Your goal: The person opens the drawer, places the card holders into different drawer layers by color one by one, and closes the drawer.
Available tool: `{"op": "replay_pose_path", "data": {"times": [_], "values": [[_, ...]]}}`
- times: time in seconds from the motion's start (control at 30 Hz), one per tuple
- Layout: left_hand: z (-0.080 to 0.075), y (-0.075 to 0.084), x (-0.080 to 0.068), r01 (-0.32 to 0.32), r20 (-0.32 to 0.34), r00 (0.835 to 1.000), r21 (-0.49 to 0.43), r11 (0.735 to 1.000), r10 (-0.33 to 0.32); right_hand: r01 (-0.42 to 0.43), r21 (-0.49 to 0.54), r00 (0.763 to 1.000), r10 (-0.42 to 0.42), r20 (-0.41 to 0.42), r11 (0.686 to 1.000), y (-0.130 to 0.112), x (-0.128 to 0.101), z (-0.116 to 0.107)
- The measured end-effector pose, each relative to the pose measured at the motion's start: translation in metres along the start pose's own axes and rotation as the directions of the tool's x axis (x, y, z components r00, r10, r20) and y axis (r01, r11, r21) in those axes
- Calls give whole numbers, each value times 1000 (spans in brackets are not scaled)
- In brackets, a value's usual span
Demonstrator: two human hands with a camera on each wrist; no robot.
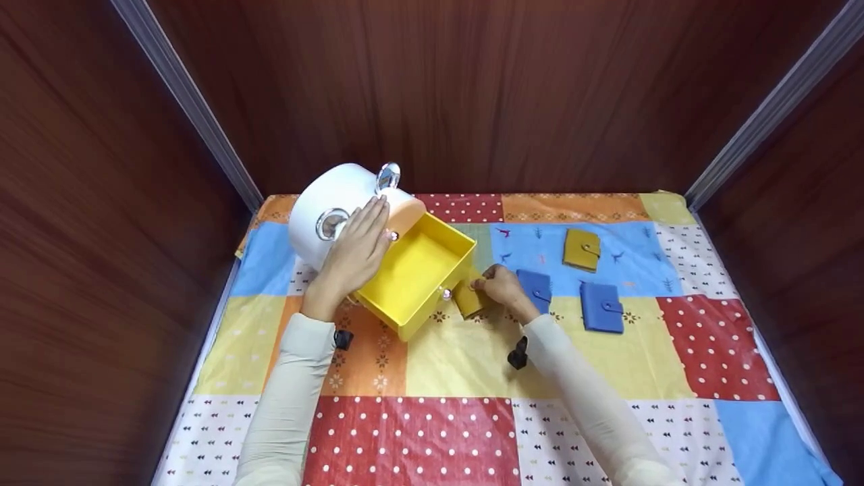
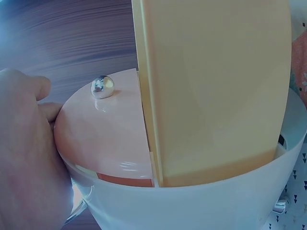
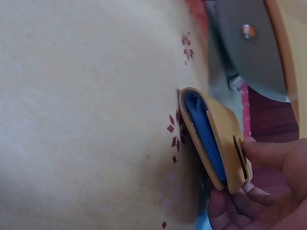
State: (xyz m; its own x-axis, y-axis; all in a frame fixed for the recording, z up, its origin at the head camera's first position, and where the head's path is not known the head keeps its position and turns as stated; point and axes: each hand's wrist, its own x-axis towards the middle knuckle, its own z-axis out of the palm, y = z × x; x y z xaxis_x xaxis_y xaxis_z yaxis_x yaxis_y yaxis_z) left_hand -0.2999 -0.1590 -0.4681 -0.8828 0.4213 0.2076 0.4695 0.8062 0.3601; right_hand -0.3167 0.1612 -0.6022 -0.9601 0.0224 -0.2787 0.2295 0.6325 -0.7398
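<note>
My left hand (image 1: 356,251) rests with fingers extended along the top of a white rounded drawer box (image 1: 335,192), beside its peach front panel (image 2: 105,129) with a shiny round knob (image 2: 102,87). A yellow drawer (image 1: 417,270) is pulled out of the box, and its inside is bare. My right hand (image 1: 503,289) pinches a mustard snap wallet (image 3: 220,139) between thumb and fingers at its strap edge. In the right wrist view the wallet stands on edge at the cloth, with blue inner sleeves showing. The drawer's front is just left of it.
A blue wallet (image 1: 535,290) lies right beside my right hand, partly covered by it. Farther right lie another blue wallet (image 1: 601,307) and a mustard wallet (image 1: 581,250). A patchwork cloth (image 1: 459,432) covers the table, and brown wood-grain panels (image 1: 472,94) enclose it.
</note>
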Motion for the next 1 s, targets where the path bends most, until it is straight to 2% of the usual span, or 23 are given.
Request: {"op": "replay_pose_path", "data": {"times": [0.13,0.47,1.0], "values": [[-1,0,0,-4,11,1000,3,1000,4,12,47,1000,-11,-15,999,1,1,-7],[-1,-1,1,-3,20,1000,13,1000,2,9,86,999,-5,-45,996,3,2,-29],[0,-2,-1,-8,29,1000,49,999,7,86,110,990,-73,-119,990,-10,-2,-64]]}}
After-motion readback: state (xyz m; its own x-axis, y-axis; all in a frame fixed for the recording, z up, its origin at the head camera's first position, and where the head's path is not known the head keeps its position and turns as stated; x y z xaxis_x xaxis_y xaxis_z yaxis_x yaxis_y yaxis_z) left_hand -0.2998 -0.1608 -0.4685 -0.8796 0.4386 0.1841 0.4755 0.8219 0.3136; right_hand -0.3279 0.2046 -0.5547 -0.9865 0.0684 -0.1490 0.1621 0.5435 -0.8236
